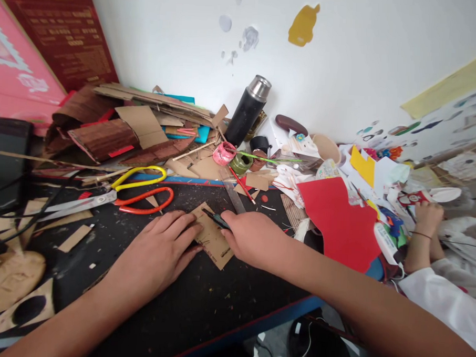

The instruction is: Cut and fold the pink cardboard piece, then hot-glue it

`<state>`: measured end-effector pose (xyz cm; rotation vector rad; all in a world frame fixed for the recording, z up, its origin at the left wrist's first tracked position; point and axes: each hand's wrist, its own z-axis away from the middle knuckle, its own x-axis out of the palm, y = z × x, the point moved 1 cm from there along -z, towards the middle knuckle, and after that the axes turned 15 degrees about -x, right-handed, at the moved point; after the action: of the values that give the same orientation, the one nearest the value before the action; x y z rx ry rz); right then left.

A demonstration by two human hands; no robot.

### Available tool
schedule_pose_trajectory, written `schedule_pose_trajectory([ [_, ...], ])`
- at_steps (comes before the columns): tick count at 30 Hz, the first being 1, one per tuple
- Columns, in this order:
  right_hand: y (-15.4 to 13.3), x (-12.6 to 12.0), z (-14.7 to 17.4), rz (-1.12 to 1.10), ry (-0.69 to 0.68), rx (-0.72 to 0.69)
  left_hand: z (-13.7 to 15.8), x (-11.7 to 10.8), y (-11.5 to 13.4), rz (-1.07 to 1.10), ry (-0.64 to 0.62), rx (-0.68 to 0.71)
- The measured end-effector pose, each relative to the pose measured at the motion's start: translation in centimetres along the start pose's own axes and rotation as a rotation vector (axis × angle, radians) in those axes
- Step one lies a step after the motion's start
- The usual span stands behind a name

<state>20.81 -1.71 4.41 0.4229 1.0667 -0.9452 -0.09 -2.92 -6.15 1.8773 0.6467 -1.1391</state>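
Note:
A small piece of brown cardboard (210, 235) with dark lines and marks lies flat on the black tabletop. My left hand (159, 249) rests palm down, its fingers stretched out and pressing the cardboard's left edge. Closed around a slim dark utility knife (212, 217), my right hand (251, 237) holds its tip over the cardboard's upper part. Whether the tip touches the surface I cannot tell. Just behind lies a metal ruler (234, 195), partly hidden by my right hand. Scissors (115, 194) with one yellow and one orange handle lie beyond my left hand.
Along the wall stand a black thermos (244, 113), paint jars (224, 153) and stacked cardboard (154, 104). A red sheet (341, 220) lies to the right near a white power strip (387, 243). Another person's hand (428, 218) is at far right. The table's front edge (255, 329) runs below my arms.

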Motion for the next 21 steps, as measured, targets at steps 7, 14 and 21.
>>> schedule_pose_trajectory([
  [7, -0.36, -0.22, -0.08, 0.004, -0.031, 0.002, -0.09, -0.23, 0.13, 0.032, 0.002, -0.016],
  [14, -0.41, -0.15, 0.26, 0.01, -0.022, -0.001, -0.09, -0.24, 0.03, 0.005, 0.002, 0.01],
  [21, -0.54, -0.26, 0.33, 0.027, -0.024, -0.002, -0.11, -0.25, 0.07, 0.013, -0.011, -0.003],
])
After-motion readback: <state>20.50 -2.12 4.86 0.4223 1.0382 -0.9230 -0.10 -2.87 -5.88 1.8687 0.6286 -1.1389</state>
